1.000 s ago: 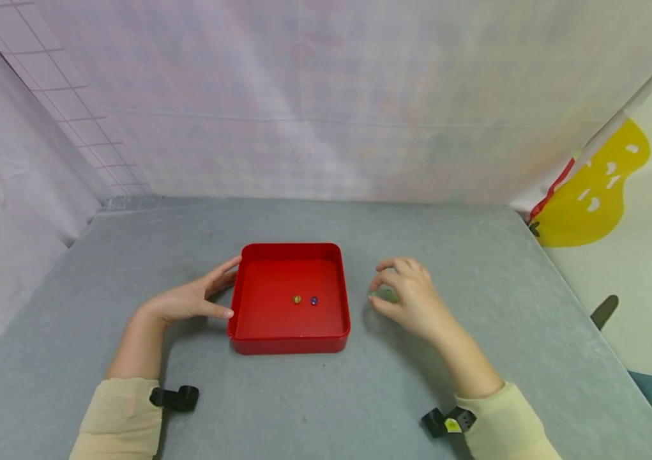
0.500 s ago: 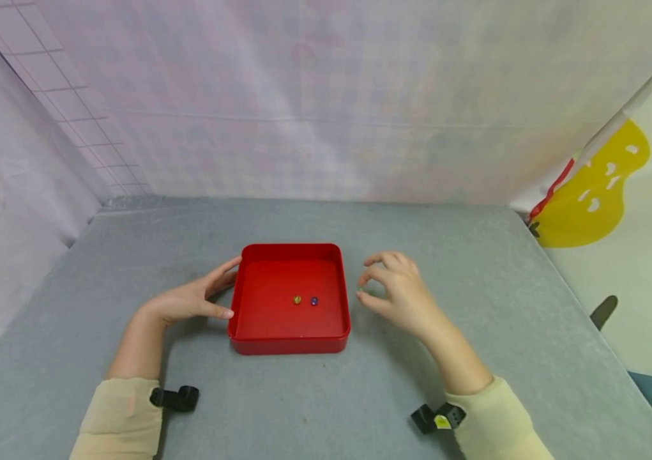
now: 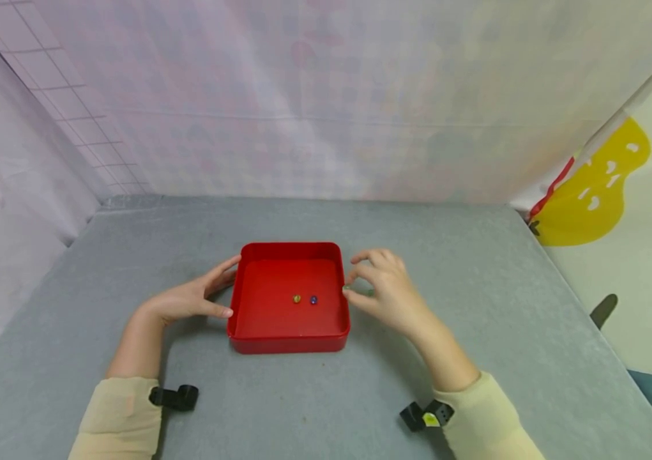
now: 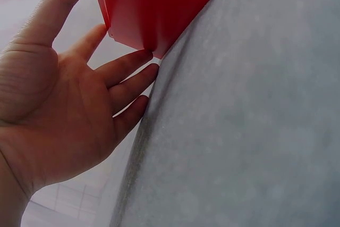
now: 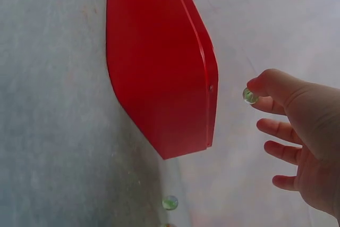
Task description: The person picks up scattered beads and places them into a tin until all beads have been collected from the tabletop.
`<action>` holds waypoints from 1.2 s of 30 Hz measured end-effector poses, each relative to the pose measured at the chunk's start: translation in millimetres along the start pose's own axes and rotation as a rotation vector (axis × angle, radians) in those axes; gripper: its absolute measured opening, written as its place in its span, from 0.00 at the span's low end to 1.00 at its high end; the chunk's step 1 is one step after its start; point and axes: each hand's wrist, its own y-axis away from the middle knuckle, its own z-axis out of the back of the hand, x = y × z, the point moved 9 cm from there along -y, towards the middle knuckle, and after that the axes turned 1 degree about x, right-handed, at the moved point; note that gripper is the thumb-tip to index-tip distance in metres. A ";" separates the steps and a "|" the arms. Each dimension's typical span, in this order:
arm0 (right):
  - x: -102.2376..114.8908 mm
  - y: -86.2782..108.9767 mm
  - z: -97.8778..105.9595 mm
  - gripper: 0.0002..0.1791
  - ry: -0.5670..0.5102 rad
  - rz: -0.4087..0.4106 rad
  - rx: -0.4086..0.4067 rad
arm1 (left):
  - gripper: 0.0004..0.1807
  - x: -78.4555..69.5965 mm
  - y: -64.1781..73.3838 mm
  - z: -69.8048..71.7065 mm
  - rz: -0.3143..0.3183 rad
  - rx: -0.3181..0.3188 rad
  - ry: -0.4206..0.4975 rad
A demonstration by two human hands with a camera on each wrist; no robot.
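Observation:
A red square tray sits on the grey tabletop, with a yellowish marble and a dark blue marble on its floor. At the tray's left side is my left hand, its extended fingers and thumb against the outer wall. In the left wrist view those fingers look straight and spread. Just by the right rim, my right hand pinches a clear green marble between thumb and index finger. The right wrist view has this marble level with the tray's upper edge, its other fingers spread apart.
Another green marble lies on the table right of the tray, partly hidden by the right hand in the head view. Part of an orange-brown thing shows at the frame's bottom. A pale curtain hangs behind the table.
My right hand has moved left with the pinched green marble, from the table area right of the tray to its right rim. The left hand and tray have stayed still.

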 end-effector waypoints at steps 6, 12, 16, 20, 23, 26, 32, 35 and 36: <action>5.9 -5.7 -1.6 0.05 0.000 0.017 0.003 | 0.54 0.1 0.1 0.4 0.001 -0.003 0.002; 11.7 -9.8 -7.0 0.05 -0.011 0.019 0.017 | 0.54 -0.6 1.0 0.7 0.003 0.000 0.000; 15.8 -11.8 -12.2 0.06 -0.010 0.017 0.028 | 0.55 -1.2 1.5 0.6 0.003 0.005 0.002; 18.7 -13.1 -17.3 0.06 -0.018 0.012 0.032 | 0.54 -1.5 1.8 0.0 0.007 0.005 0.011; 20.4 -14.0 -21.4 0.06 -0.014 0.008 0.040 | 0.54 -1.0 1.8 -0.3 0.008 0.003 0.009; 21.9 -15.2 -25.6 0.06 -0.011 0.004 0.054 | 0.54 -0.5 1.6 -0.1 0.008 0.001 0.001; 24.8 -17.4 -32.5 0.07 -0.018 0.007 0.073 | 0.54 -0.7 0.9 0.4 -0.002 0.003 -0.013; 27.0 -18.5 -35.3 0.07 -0.010 0.015 0.077 | 0.54 -1.1 0.7 0.2 -0.006 0.005 -0.012; 27.7 -19.0 -36.2 0.07 -0.009 0.016 0.077 | 0.54 -1.1 0.6 0.1 -0.004 0.004 -0.011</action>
